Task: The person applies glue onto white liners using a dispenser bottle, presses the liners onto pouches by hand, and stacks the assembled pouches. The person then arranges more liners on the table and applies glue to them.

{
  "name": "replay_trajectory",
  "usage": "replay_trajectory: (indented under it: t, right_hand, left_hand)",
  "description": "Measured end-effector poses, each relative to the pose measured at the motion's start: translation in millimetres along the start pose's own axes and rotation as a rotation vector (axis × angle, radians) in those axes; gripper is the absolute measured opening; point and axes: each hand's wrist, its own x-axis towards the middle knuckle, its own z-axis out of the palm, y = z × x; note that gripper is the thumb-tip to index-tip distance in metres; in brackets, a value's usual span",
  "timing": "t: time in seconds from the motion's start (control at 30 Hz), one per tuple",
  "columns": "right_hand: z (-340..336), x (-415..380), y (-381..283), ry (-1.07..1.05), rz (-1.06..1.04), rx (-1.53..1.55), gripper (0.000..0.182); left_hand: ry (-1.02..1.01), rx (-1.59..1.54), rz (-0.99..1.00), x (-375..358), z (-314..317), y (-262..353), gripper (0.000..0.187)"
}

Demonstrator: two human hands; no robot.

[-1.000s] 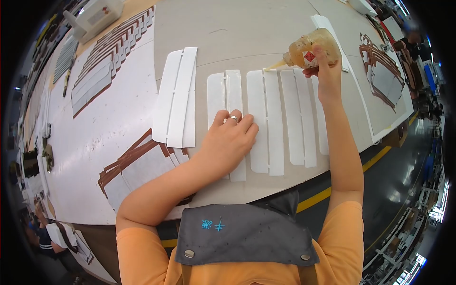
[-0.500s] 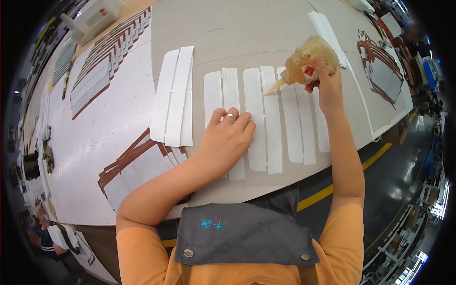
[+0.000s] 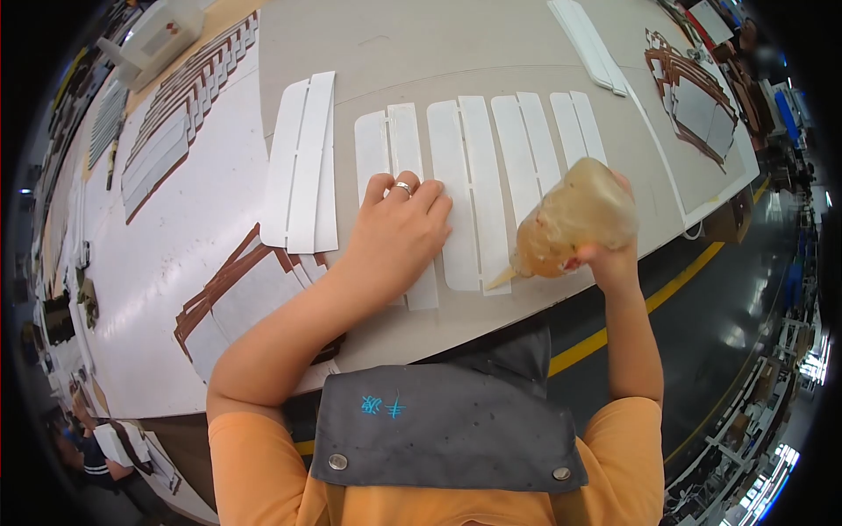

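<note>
My left hand [image 3: 399,232] lies flat, fingers spread, pressing down a white strip piece [image 3: 390,145] on the table. My right hand [image 3: 605,254] grips a translucent amber glue bottle [image 3: 570,219], tilted so its nozzle touches the near end of the neighbouring white strip piece [image 3: 469,184]. Two more white strip pieces [image 3: 526,145] lie in a row to the right. A stack of white strips [image 3: 303,167] sits to the left of my left hand.
Brown-edged cut pieces [image 3: 241,298] are fanned near the table's front left, more [image 3: 175,123] at the back left and others [image 3: 693,96] at the right. A white dispenser [image 3: 162,35] stands at the far left. Another person [image 3: 96,438] is at lower left.
My right hand has drawn the glue bottle from the far end of the strip toward me, down to its near end. My left hand has stayed on its strip.
</note>
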Motion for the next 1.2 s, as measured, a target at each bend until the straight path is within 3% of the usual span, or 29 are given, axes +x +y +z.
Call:
replay_trajectory:
  t: [0.17, 0.27, 0.37, 0.47, 0.53, 0.6, 0.67, 0.93, 1.2]
  right_hand:
    - [-6.2, -20.0, -9.0, -0.212, -0.279, -0.239, 0.111]
    - [-12.2, -24.8, -18.7, -0.280, -0.326, -0.305, 0.111]
    - [-24.9, -32.6, -19.6, -0.116, -0.282, -0.337, 0.112]
    - [-23.8, -18.8, -25.4, 0.177, -0.273, -0.238, 0.100]
    - [-24.7, 1.8, -21.9, 0.292, -0.159, -0.004, 0.078]
    - [-50.9, 34.0, -2.8, 0.234, -0.121, 0.226, 0.058]
    - [-18.8, 84.8, -11.4, 0.263, -0.142, 0.068, 0.051]
    - [11.5, 140.9, 17.4, 0.234, -0.122, -0.139, 0.064]
    - [5.0, 143.7, 18.0, 0.258, -0.115, -0.191, 0.062]
  left_hand:
    - [0.003, -0.009, -0.005, -0.2, -1.1, 1.0, 0.026]
    - [0.004, -0.021, 0.004, -0.6, -1.9, 0.5, 0.025]
    - [-0.010, -0.029, 0.006, -0.7, -1.4, -0.4, 0.025]
    - [-0.008, -0.006, -0.001, -0.7, 1.3, 1.2, 0.025]
    - [-0.007, 0.010, 0.004, -1.1, 1.6, 1.1, 0.025]
    - [-0.015, 0.027, 0.005, -1.7, 2.7, 3.5, 0.026]
    - [-0.029, 0.051, -0.004, -2.1, 2.6, 5.4, 0.028]
    - [-0.024, 0.051, 0.004, -3.3, 1.4, 4.7, 0.034]
    - [-0.018, 0.007, 0.005, -2.9, 1.2, 3.4, 0.034]
